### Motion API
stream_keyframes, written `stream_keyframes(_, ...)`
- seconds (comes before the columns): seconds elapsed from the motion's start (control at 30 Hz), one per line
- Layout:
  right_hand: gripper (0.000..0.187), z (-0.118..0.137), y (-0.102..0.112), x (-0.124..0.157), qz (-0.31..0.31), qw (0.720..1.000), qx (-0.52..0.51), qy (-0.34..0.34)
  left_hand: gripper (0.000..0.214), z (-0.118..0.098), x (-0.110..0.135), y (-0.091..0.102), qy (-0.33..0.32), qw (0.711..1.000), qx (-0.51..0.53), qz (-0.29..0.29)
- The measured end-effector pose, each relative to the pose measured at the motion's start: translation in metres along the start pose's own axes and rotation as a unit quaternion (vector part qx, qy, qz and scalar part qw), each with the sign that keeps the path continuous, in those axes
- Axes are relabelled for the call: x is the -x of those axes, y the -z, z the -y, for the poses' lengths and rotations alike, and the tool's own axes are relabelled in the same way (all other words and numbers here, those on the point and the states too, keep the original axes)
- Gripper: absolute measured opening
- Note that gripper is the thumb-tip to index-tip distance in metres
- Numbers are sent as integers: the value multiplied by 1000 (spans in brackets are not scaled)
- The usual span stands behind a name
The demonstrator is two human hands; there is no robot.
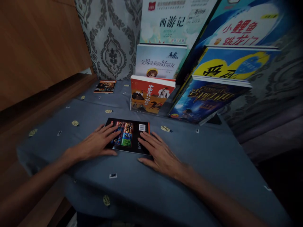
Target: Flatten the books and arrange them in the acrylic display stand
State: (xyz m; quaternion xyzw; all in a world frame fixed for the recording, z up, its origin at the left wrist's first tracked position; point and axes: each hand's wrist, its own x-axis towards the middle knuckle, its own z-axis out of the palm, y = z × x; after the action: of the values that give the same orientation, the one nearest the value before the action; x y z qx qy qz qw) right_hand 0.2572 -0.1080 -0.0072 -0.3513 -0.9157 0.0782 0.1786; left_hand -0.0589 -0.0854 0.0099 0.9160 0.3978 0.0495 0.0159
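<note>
Head view: a thin paperback with a black back cover (134,142) lies flat on the desk (99,171), between and partly under two bare hands. The left hand (101,140) is spread open, palm down, its fingers across the left part of the cover and its thumb just off the near edge. The right hand (157,149) is likewise open and grasping nothing, fingertips on the right part, below the white barcode (142,127), its thumb also past the near edge. Small colourful pictures (126,135) fill a panel between the hands.

Beyond the paperback stand two tiered columns of books. In front on the left is the red-and-orange 中国古代人物故事 (151,94), with 父母是我的好朋友 (162,55) and 西游记 (165,25) behind it. On the right, a dark blue book (201,101) stands before a blue-and-yellow one (236,63) and 小鲤鱼跳龙门 (243,26). Another small paperback (105,86) lies at the far left, near the damask-patterned backdrop (112,53).
</note>
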Motion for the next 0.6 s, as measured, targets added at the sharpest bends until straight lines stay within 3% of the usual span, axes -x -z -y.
stream_keyframes(0.3, 61, 1, -1, -1, 1, 1000, 5, -15, 70, -4, 2, -9, -24, 997, -73, 12)
stream_keyframes(0.47, 54, 2, -5, 1, -21, 1000, -10, -21, 49, -3, 5, -3, -73, 995, -26, -59)
stream_keyframes(0.6, 41, -4, -6, 0, -64, 996, -53, -30, 45, -4, 1, 4, -60, 993, 27, -103)
